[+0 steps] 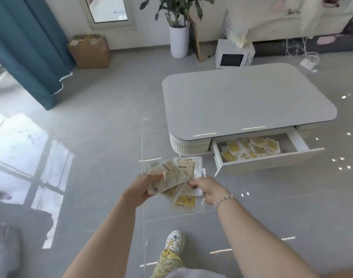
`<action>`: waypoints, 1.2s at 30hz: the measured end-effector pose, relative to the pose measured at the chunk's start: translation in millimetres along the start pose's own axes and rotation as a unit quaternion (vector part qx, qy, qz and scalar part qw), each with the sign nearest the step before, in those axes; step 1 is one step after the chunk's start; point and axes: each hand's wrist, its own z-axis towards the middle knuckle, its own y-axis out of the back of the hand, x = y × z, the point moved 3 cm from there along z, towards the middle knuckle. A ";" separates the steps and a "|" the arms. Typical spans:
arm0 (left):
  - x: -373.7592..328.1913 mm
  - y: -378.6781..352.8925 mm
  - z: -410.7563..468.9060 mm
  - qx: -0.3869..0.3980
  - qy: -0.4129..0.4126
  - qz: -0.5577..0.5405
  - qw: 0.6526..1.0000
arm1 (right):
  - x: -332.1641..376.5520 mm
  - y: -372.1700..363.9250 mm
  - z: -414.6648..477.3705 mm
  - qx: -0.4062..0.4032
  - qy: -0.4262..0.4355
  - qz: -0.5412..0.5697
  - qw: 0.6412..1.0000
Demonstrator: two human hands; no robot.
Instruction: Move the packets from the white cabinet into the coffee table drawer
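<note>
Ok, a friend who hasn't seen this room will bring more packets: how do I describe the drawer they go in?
Look for the low white coffee table with rounded corners on the grey tiled floor. Under its near edge, beside the ribbed corner, one drawer stands pulled out. It is the only open compartment, and yellow packets already lie inside.

Bright daylight comes from the left, laying a big white window reflection on the glossy grey tiled floor; small glare specks dot it at right. The rounded glossy white coffee-table surface shows thin highlights along its front edge. Shadows are faint. The teal curtain bows with wide-angle distortion. The cream sofa at top right is smeared by blur.
</note>
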 end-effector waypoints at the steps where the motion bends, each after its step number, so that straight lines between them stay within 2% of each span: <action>1: -8.9 -3.1 12.2 0.018 0.002 0.009 1.000 | 6.3 5.3 4.7 -0.013 0.002 0.010 1.000; 9: -62.1 -55.7 96.6 0.066 0.047 0.065 0.995 | 35.8 56.8 31.5 -0.088 -0.004 0.137 0.987; 16: -56.5 -124.6 130.0 0.145 0.101 0.114 0.978 | 20.2 105.8 19.2 -0.158 0.005 0.245 0.957; 21: -47.1 -158.8 141.6 0.160 0.126 0.138 0.969 | 4.5 130.7 12.1 -0.182 0.019 0.298 0.937; 26: -42.6 -188.0 148.5 0.185 0.137 0.156 0.960 | 0.5 151.5 15.4 -0.176 0.034 0.334 0.925; 36: -47.1 -272.2 183.4 0.165 0.136 0.174 0.961 | 22.6 238.0 37.9 -0.169 0.036 0.349 0.921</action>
